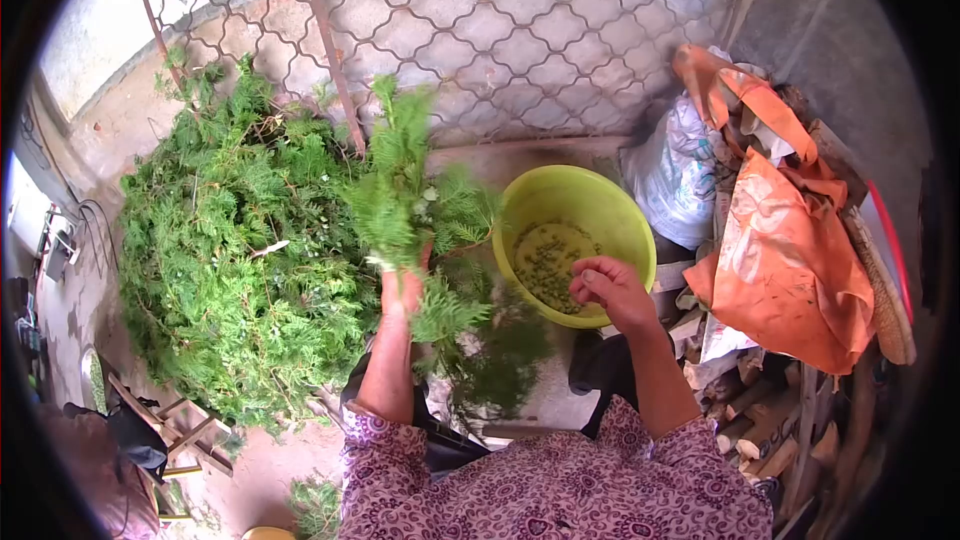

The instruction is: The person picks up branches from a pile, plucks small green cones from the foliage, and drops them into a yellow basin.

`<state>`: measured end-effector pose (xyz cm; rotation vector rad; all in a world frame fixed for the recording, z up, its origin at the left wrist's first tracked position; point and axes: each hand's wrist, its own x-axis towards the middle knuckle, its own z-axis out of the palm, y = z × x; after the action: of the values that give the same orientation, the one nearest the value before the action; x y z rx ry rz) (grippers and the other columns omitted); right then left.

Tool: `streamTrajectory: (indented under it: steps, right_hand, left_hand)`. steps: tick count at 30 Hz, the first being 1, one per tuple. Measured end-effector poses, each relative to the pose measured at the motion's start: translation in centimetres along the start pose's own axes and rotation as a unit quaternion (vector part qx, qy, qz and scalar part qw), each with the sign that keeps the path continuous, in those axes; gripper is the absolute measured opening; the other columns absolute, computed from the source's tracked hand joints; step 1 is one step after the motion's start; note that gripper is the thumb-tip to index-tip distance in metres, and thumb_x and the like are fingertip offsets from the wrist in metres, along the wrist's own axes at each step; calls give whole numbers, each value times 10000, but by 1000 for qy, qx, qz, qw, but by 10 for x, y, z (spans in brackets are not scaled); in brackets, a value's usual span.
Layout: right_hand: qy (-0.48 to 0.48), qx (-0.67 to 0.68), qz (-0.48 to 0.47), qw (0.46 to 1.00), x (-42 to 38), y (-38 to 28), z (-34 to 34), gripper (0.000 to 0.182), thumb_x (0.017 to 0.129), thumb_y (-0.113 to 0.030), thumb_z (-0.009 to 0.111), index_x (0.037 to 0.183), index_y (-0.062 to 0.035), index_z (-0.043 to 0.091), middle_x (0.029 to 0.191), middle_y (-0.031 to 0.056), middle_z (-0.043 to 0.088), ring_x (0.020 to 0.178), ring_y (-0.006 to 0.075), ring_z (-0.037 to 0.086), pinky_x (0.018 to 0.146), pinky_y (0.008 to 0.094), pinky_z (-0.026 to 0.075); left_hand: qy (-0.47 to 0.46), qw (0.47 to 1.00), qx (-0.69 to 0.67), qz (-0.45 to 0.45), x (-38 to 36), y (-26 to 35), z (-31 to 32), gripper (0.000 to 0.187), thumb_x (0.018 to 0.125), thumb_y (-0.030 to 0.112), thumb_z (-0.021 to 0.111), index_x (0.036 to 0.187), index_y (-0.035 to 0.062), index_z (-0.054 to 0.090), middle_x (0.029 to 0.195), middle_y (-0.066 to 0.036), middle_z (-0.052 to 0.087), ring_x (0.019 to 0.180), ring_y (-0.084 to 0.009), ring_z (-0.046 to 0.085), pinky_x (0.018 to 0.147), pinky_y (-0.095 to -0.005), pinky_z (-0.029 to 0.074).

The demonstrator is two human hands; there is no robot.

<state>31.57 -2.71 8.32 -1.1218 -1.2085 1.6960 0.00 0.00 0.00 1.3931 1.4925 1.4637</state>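
My left hand (402, 288) is closed around the stem of a leafy evergreen branch (392, 175), which is smeared by motion. My right hand (615, 292) hangs over the near right rim of a yellow-green plastic basin (640, 220). Its fingers are curled together, and whatever they hold, if anything, is too small to make out. Small green cones or berries (545, 265) cover part of the basin's bottom. More evergreen sprigs (500, 355) lie between my legs, below the left hand. To the left rises a big heap of cut evergreen branches (240, 250).
A metal lattice (480, 30) stands across the back. On the right, orange sacking (790, 260) and a whitish plastic bag (675, 180) rest by stacked firewood (770, 420). A wooden frame (180, 430) and part of another person (85, 460) are at the lower left.
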Motion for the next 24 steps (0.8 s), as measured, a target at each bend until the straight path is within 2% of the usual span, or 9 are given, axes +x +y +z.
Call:
streamTrajectory:
  steps: [1,2,3,6,8,11,15,18,24]
  right_hand:
    - [5,-36,-49,998,-2,-12,12,260,824,-119,567,1071,-40,545,859,59,606,733,111,581,679,227,472]
    - [10,-72,-97,993,-5,-22,24,246,821,-113,567,1052,-28,552,842,47,603,720,108,578,656,218,467]
    - [13,-90,-80,993,-31,-38,45,246,821,-113,567,1052,-28,552,842,47,603,720,108,578,656,218,467]
    - [-59,-91,-175,979,-49,-61,104,262,786,-102,599,1034,-26,557,816,63,601,681,109,578,615,223,459]
    - [-147,-319,-304,886,-51,-68,130,270,744,-48,630,1002,-21,559,823,64,589,687,114,578,628,230,467]
    - [-80,-334,-310,886,-28,-41,142,308,719,-78,668,1001,-28,557,822,75,575,663,117,579,592,237,468]
    - [32,-386,-328,862,-13,-20,132,347,684,-102,711,976,-26,539,818,81,540,643,131,582,562,253,465]
    - [56,-408,-333,848,-13,-19,134,372,664,-137,716,973,-36,535,811,84,535,649,168,570,566,282,460]
    - [90,-491,-361,788,-13,-16,133,375,641,-144,718,961,-52,544,807,85,530,658,195,551,577,299,452]
  left_hand:
    - [-21,986,121,113,3,-4,0,327,834,70,520,1149,10,455,1014,-86,567,882,-165,528,781,-286,418]
    - [47,986,-146,-61,2,35,16,299,811,25,514,1106,-11,483,962,-67,585,824,-149,541,735,-267,429]
    - [23,983,-139,-117,-20,46,20,238,791,8,523,1028,-11,528,930,-57,599,800,-140,544,717,-252,433]
    - [30,991,-127,-31,-16,40,30,183,738,9,570,920,4,564,846,-90,633,761,-162,582,709,-270,449]
    - [36,996,-83,-1,-19,38,37,208,713,24,595,918,5,564,833,-107,636,747,-186,600,699,-286,458]
    - [34,993,-106,41,-24,27,46,275,646,60,654,902,13,562,806,-142,634,730,-250,629,681,-324,475]
    - [37,998,-22,46,-32,34,51,297,618,73,678,879,11,553,779,-157,618,743,-310,612,679,-346,475]
    - [6,994,76,82,-39,54,49,455,563,104,719,949,4,497,846,-188,574,778,-352,580,686,-391,464]
    - [-40,996,-46,66,-48,51,60,464,632,141,675,1008,-5,446,885,-196,565,816,-355,573,697,-374,468]
